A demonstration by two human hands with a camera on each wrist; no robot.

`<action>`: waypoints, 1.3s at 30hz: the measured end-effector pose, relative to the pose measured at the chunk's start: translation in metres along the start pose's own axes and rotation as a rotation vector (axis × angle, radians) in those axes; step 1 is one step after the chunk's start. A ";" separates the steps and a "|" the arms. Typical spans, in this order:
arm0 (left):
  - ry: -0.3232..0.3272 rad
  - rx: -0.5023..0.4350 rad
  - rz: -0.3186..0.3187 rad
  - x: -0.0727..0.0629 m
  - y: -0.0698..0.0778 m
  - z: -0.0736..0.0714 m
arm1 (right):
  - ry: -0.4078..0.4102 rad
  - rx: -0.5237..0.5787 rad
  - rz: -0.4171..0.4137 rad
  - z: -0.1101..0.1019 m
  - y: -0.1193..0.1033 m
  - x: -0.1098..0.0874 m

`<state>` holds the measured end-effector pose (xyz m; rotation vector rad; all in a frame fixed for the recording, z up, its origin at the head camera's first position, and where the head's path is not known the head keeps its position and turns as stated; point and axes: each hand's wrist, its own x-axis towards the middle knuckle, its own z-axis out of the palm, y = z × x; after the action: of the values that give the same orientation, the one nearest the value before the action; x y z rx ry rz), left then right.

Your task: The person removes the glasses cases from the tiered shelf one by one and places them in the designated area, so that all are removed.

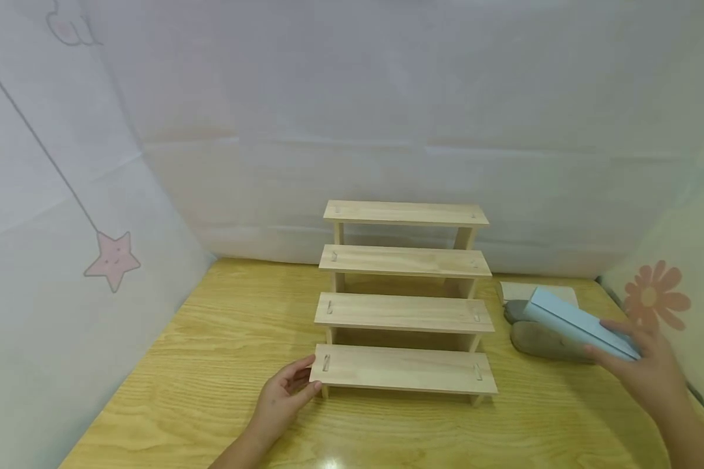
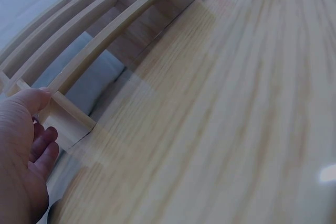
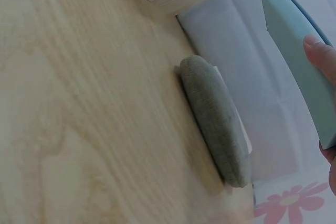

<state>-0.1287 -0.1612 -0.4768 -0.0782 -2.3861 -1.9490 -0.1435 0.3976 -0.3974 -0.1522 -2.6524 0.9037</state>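
Note:
A pale wooden stepped display stand [image 1: 405, 368] with several tiers stands on the table. My left hand [image 1: 284, 394] grips the left end of its lowest board; in the left wrist view the thumb [image 2: 34, 98] lies against the board's corner, fingers curled beside the stand's side. To the right, my right hand [image 1: 648, 365] holds a light-blue glasses case [image 1: 581, 322], long and tilted, raised above the table. The right wrist view shows the thumb [image 3: 320, 53] across the blue case [image 3: 294, 51]. Below it lies a grey-green, rounded long case [image 1: 545, 342].
Behind the grey-green case lie a darker grey rounded case [image 1: 513, 311] and a flat cream-coloured item [image 1: 536, 292]. The wood-grain table [image 1: 223, 326] is bounded by a pale cloth backdrop [image 1: 387, 130] at the back and both sides.

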 end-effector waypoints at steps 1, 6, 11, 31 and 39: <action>0.001 -0.001 -0.001 0.000 0.000 0.000 | -0.001 -0.002 0.001 0.001 0.001 -0.002; 0.003 -0.015 -0.002 0.000 -0.001 -0.001 | -0.002 -0.041 0.001 0.008 0.004 -0.013; -0.002 -0.023 -0.009 0.001 -0.001 -0.001 | -0.005 -0.053 0.020 0.013 0.009 -0.020; -0.007 -0.014 -0.007 0.000 -0.002 0.000 | -0.015 -0.054 0.023 0.035 0.029 -0.051; -0.005 -0.009 -0.003 0.000 -0.001 0.000 | -0.080 -0.030 0.098 0.041 0.032 -0.058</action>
<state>-0.1290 -0.1615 -0.4776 -0.0802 -2.3821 -1.9641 -0.1034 0.3881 -0.4634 -0.2610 -2.7539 0.9190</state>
